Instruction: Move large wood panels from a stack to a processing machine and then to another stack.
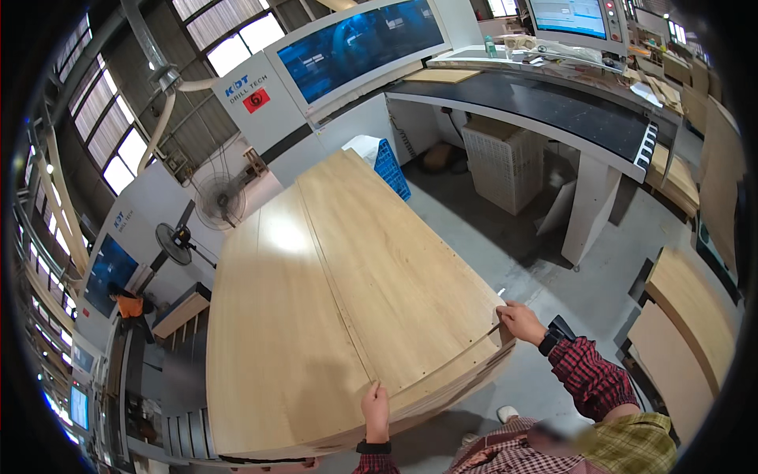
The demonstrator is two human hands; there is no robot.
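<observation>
Pale wood panel (395, 268), centre frame, atop stack (450, 393) — my left hand (376, 412) and right hand (523, 322) grip its near corners; positioning step, seemingly — next move calls for even, level control.

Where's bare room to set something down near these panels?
Free: the black table, right of the tan board on it; the panel stack, left of the left hand; the floor between panel stack and white table leg. Crowded: the ledge behind the black table, holding a bottle and plastic wrap.
</observation>
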